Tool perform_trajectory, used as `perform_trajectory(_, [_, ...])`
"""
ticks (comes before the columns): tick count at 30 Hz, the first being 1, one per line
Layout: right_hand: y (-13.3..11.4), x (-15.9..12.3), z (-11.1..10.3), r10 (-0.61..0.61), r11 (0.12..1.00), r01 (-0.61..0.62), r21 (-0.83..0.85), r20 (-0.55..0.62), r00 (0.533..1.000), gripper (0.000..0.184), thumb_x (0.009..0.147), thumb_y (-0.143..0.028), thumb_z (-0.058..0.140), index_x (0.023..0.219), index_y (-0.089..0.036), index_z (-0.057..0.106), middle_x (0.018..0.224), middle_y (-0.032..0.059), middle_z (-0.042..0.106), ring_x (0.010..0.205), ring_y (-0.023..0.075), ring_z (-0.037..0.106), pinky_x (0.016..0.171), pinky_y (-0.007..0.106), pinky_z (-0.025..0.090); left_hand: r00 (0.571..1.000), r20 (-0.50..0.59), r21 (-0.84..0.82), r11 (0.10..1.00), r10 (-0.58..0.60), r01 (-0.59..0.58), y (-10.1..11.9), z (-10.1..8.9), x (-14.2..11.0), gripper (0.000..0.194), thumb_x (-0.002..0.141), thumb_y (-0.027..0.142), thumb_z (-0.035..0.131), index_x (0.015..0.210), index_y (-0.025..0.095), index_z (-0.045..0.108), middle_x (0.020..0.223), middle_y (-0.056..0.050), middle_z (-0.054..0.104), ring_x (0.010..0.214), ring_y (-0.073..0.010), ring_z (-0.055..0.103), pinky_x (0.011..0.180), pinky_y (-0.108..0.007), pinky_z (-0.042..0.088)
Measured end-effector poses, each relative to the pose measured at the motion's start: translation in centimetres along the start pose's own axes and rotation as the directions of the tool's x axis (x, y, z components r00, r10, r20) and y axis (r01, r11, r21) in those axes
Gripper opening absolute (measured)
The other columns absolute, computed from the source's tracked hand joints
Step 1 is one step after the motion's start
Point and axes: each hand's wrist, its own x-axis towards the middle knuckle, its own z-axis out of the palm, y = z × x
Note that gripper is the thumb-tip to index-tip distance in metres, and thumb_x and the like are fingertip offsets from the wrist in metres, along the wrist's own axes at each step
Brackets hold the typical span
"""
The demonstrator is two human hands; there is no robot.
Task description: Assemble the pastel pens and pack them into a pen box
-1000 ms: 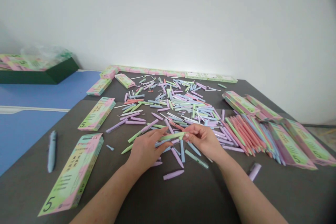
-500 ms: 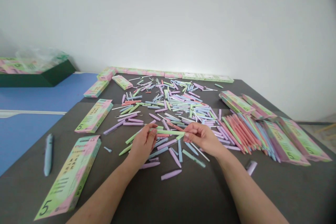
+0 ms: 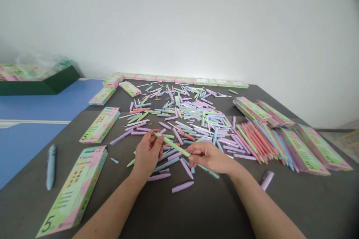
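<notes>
A pale green pen barrel (image 3: 169, 144) lies diagonally between my hands. My left hand (image 3: 148, 153) pinches its upper end, and my right hand (image 3: 209, 158) holds its lower end with the fingertips. Beneath and beyond my hands spreads a loose heap of pastel pen barrels, caps and white refills (image 3: 179, 115) on a dark grey table (image 3: 221, 205). A lilac pen barrel (image 3: 183, 186) lies just below my hands. To the right stands a neat bank of pink, green and blue pens (image 3: 252, 142).
Pastel boxes marked 5 (image 3: 75, 190) lie along the left side, back and right of the table. A blue pen (image 3: 51, 167) and a lilac cap (image 3: 267, 180) lie apart. At far left, a dark green box (image 3: 36, 86) stands on a blue desk (image 3: 30, 134).
The green barrel has swung from nearly level to a diagonal, its left end now higher. My right hand has moved down and left; the view has shifted slightly.
</notes>
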Motion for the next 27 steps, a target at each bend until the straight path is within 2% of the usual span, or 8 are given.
perform_trajectory(5, [-0.3,0.1,0.3,-0.012,0.998,0.011,-0.06,-0.018,1.0,0.01,0.081,-0.015,0.052,0.083,-0.015,0.062,0.068,0.0012,0.067,0.06,0.0123,0.061,0.057,0.021,0.042,1.0,0.003,0.025,1.0,0.008,-0.008,-0.4,-0.1,0.1,0.022,0.083,0.035,0.056,0.095,0.017,0.051,0.056,0.007,0.055,0.035,-0.0061,0.043,0.033,-0.016,0.037])
perform_trajectory(10, [0.1,0.1,0.5,-0.008,0.994,0.007,-0.109,-0.009,1.0,0.013,0.085,-0.025,0.052,0.09,-0.016,0.061,0.063,-0.0023,0.062,0.052,0.0098,0.052,0.05,0.02,0.036,0.999,0.043,0.046,0.999,-0.002,0.0,-0.3,0.0,0.1,0.027,0.084,0.035,0.054,0.102,0.016,0.051,0.056,0.007,0.055,0.036,-0.0071,0.046,0.036,-0.018,0.04])
perform_trajectory(13, [0.1,0.2,0.5,-0.046,0.969,0.027,-0.245,-0.072,0.996,0.015,0.087,-0.03,0.051,0.087,-0.018,0.061,0.055,-0.0055,0.053,0.046,0.0086,0.042,0.046,0.021,0.029,0.993,0.117,0.038,0.999,-0.024,0.019,-0.3,0.0,0.0,0.039,0.085,0.035,0.053,0.116,0.014,0.045,0.056,0.007,0.055,0.038,-0.0091,0.048,0.038,-0.021,0.045])
perform_trajectory(15, [-0.1,0.2,0.1,-0.091,0.939,0.029,-0.342,-0.165,0.982,0.015,0.085,-0.028,0.052,0.083,-0.018,0.063,0.058,-0.0045,0.054,0.05,0.0091,0.044,0.049,0.021,0.031,0.989,0.147,0.009,1.0,-0.027,0.026,-0.2,0.0,0.1,0.046,0.085,0.035,0.052,0.124,0.014,0.039,0.062,0.005,0.058,0.04,-0.0096,0.05,0.039,-0.022,0.046])
perform_trajectory(17, [-0.7,0.0,-0.6,-0.151,0.901,0.005,-0.433,-0.302,0.941,0.014,0.083,-0.025,0.054,0.081,-0.017,0.065,0.068,-0.001,0.059,0.059,0.0108,0.05,0.056,0.022,0.035,0.988,0.154,-0.026,1.0,-0.009,0.013,-0.2,-0.1,0.1,0.049,0.085,0.034,0.053,0.126,0.017,0.035,0.071,0.004,0.06,0.04,-0.0086,0.049,0.038,-0.022,0.046])
perform_trajectory(20, [-1.7,-1.1,-2.4,-0.196,0.838,-0.136,-0.529,-0.524,0.829,0.015,0.082,-0.025,0.054,0.08,-0.017,0.066,0.073,0.0023,0.061,0.065,0.0135,0.053,0.06,0.024,0.036,0.989,0.148,-0.051,0.999,0.023,-0.015,-0.2,-0.2,0.2,0.042,0.083,0.031,0.056,0.119,0.02,0.037,0.073,0.004,0.059,0.039,-0.0073,0.048,0.037,-0.021,0.044])
perform_trajectory(24, [-1.8,-3.9,-5.4,-0.052,0.76,-0.422,-0.494,-0.693,0.719,0.022,0.085,-0.032,0.049,0.081,-0.018,0.065,0.06,0.0002,0.06,0.053,0.0142,0.052,0.053,0.025,0.032,0.99,0.136,-0.07,0.997,0.043,-0.034,-0.2,-0.3,0.3,0.033,0.082,0.028,0.056,0.111,0.02,0.041,0.07,0.006,0.056,0.038,-0.0071,0.047,0.034,-0.02,0.041])
perform_trajectory(27, [-0.1,-6.5,-7.6,0.008,0.596,-0.647,-0.476,-0.802,0.598,0.023,0.082,-0.034,0.051,0.084,-0.018,0.067,0.067,0.0047,0.066,0.063,0.0191,0.059,0.058,0.028,0.036,0.991,0.124,-0.057,0.998,0.045,-0.038,-0.1,-0.3,0.3,0.029,0.082,0.027,0.055,0.108,0.02,0.043,0.071,0.006,0.055,0.038,-0.0067,0.047,0.033,-0.019,0.04])
